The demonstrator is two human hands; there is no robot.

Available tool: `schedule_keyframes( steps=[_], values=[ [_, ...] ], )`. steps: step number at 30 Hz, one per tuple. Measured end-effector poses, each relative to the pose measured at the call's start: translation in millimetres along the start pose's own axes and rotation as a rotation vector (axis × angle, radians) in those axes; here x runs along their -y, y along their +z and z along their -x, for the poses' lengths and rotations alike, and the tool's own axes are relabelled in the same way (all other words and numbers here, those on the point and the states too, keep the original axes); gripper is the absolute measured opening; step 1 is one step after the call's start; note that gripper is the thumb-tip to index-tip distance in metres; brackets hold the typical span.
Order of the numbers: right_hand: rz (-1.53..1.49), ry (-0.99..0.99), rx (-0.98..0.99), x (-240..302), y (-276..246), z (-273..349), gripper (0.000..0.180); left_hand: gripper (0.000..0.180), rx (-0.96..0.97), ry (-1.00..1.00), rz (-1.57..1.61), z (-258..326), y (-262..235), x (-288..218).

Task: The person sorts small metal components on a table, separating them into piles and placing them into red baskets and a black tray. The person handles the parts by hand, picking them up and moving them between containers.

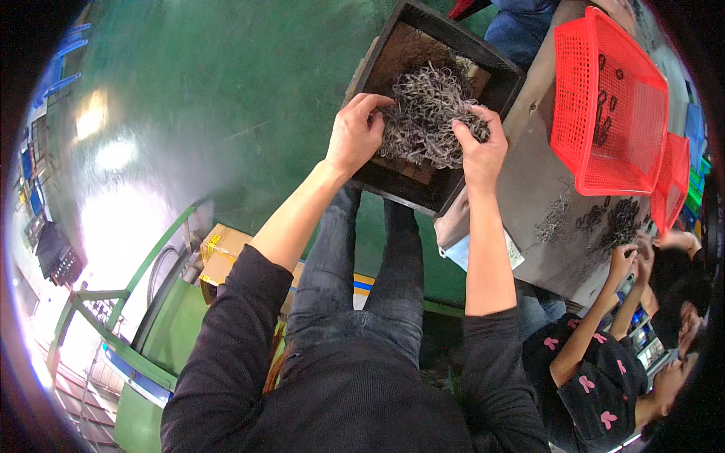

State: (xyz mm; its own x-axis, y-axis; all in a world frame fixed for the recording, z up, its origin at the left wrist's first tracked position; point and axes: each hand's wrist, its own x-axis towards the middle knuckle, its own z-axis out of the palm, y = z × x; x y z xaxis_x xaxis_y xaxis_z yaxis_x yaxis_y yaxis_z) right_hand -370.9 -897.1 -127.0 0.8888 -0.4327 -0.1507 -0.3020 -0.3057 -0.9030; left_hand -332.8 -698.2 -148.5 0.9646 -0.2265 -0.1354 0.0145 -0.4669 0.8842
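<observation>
A large tangle of thin, wiry grey strips (430, 113) lies bunched in a black rectangular box (411, 195) in front of me. My left hand (356, 134) grips the left edge of the tangle, its fingers curled in and the fingertips partly hidden. On the opposite side, my right hand (482, 147) pinches into the strips, with the thumb on top and the fingers bent over the far side. Brown bottom shows in the box around the tangle. Whether the strips are rubber or metal, I cannot tell.
Right of the box stands a grey table (529, 170) with a red perforated basket (615, 106) holding several dark rings. Small dark piles (623, 223) lie nearer a co-worker's hands (633, 257). Another person in blue (517, 34) is beyond the box. Cardboard boxes (224, 253) are at left.
</observation>
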Motion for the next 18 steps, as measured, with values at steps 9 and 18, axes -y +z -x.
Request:
schedule_keyframes(
  steps=[9, 18],
  values=[
    [-0.069, 0.195, 0.001, -43.5, 8.1, -16.0, 0.029, 0.047, 0.15, 0.059, -0.307, 14.7, 39.5, -7.7],
    [-0.091, 0.166, 0.027, -43.8, 14.2, -11.5, 0.03, 0.016, 0.013, 0.2, -0.179, 5.8, 52.5, 7.0]
  ],
)
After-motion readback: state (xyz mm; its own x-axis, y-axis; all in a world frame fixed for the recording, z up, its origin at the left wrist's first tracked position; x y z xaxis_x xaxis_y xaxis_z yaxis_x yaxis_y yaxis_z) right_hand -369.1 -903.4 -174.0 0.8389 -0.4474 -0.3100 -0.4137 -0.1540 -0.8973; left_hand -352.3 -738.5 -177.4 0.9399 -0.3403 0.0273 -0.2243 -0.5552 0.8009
